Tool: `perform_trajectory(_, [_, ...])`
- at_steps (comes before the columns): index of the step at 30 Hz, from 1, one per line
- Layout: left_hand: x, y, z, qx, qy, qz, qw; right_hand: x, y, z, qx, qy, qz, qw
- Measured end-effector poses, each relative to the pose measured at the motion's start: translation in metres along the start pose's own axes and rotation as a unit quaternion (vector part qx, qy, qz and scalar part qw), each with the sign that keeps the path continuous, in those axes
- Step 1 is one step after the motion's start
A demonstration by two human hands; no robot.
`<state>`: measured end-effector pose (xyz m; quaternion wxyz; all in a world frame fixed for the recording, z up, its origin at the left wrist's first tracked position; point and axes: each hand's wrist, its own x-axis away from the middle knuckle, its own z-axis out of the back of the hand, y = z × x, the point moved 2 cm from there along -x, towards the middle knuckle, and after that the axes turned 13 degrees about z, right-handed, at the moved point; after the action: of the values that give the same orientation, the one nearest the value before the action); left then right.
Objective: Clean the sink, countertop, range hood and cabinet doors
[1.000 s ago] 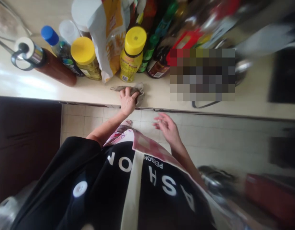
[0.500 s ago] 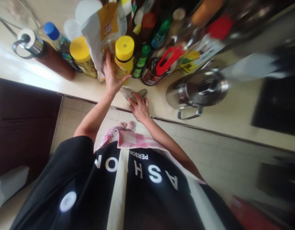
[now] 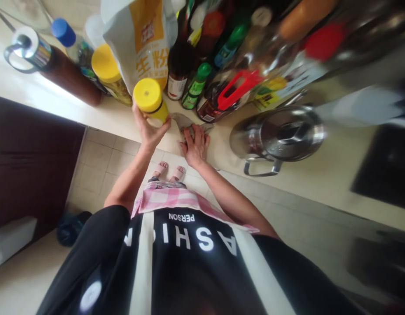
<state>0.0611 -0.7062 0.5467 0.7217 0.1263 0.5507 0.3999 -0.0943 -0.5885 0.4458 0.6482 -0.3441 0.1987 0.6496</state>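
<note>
My left hand (image 3: 149,131) is wrapped round a jar with a yellow lid (image 3: 148,95), near the front of the counter. My right hand (image 3: 196,146) presses a grey-brown cloth (image 3: 180,121) against the counter top, its fingers lying over the fabric. Just behind the jar stands a white and orange bag of powder (image 3: 123,48). A small dark bottle with a white label (image 3: 176,87) and a green-capped bottle (image 3: 196,85) stand behind the cloth.
On the left are a brown flask (image 3: 74,81), a blue-capped bottle (image 3: 65,35) and another yellow-lidded jar (image 3: 105,63). To the right stand a large bottle with a red handle (image 3: 237,89) and a steel kettle (image 3: 277,135). The counter's front edge runs below my hands.
My left hand has taken hold of the yellow-lidded jar and brought it left and toward me, uncovering the small dark bottle. My right hand stays on the cloth.
</note>
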Motion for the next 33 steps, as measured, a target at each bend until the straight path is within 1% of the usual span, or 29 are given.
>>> perform_trajectory(2, [0.024,-0.018,0.026,0.035,0.026,0.03,0.999,-0.01,-0.002,-0.003,0.004,0.006,-0.008,1.0])
perform_trajectory(4, [0.041,-0.034,0.051,0.065,0.057,0.044,0.995,-0.026,-0.008,-0.006,0.002,0.004,-0.007,1.0])
perform_trajectory(7, [0.056,-0.049,0.08,0.093,0.103,0.043,0.989,-0.059,-0.02,-0.011,-0.012,-0.005,0.016,1.0])
perform_trajectory(9, [0.059,-0.053,0.092,0.103,0.126,0.043,0.986,-0.083,-0.03,-0.015,-0.022,-0.008,0.031,0.999])
perform_trajectory(11, [0.058,-0.053,0.098,0.111,0.136,0.047,0.983,-0.102,-0.041,-0.017,-0.03,-0.016,0.047,0.998])
perform_trajectory(13, [0.054,-0.051,0.101,0.128,0.139,0.043,0.981,-0.108,-0.05,-0.018,-0.033,-0.038,0.077,0.996])
perform_trajectory(14, [0.051,-0.05,0.101,0.137,0.136,0.037,0.98,-0.103,-0.053,-0.017,-0.035,-0.054,0.099,0.993])
perform_trajectory(16, [0.043,-0.049,0.1,0.148,0.125,0.028,0.981,-0.079,-0.053,-0.012,-0.034,-0.086,0.143,0.985])
perform_trajectory(18, [0.034,-0.048,0.095,0.153,0.1,0.023,0.983,-0.043,-0.044,-0.005,-0.027,-0.112,0.173,0.978])
perform_trajectory(20, [0.024,-0.047,0.085,0.162,0.07,0.016,0.984,-0.009,-0.025,0.003,-0.016,-0.122,0.17,0.978])
perform_trajectory(21, [0.018,-0.046,0.078,0.169,0.054,0.012,0.984,0.001,-0.015,0.007,-0.008,-0.116,0.153,0.981])
perform_trajectory(23, [0.006,-0.04,0.061,0.178,0.021,0.003,0.984,0.007,0.002,0.012,0.013,-0.082,0.096,0.992])
perform_trajectory(25, [-0.007,-0.032,0.041,0.18,-0.006,-0.007,0.984,-0.003,0.01,0.011,0.033,-0.037,0.037,0.998])
perform_trajectory(26, [-0.013,-0.027,0.032,0.182,-0.017,-0.013,0.983,-0.01,0.01,0.008,0.039,-0.021,0.019,0.999])
perform_trajectory(28, [-0.025,-0.017,0.018,0.183,-0.035,-0.028,0.982,-0.017,0.001,0.0,0.039,-0.011,0.016,0.999])
perform_trajectory(29, [-0.03,-0.014,0.012,0.181,-0.041,-0.037,0.982,-0.016,-0.006,-0.003,0.032,-0.015,0.028,0.999])
perform_trajectory(31, [-0.038,-0.011,0.008,0.172,-0.044,-0.057,0.982,-0.004,-0.018,-0.005,0.009,-0.01,0.044,0.999])
perform_trajectory(33, [-0.041,-0.013,0.011,0.165,-0.034,-0.069,0.983,0.011,-0.024,0.001,-0.017,0.039,0.03,0.999])
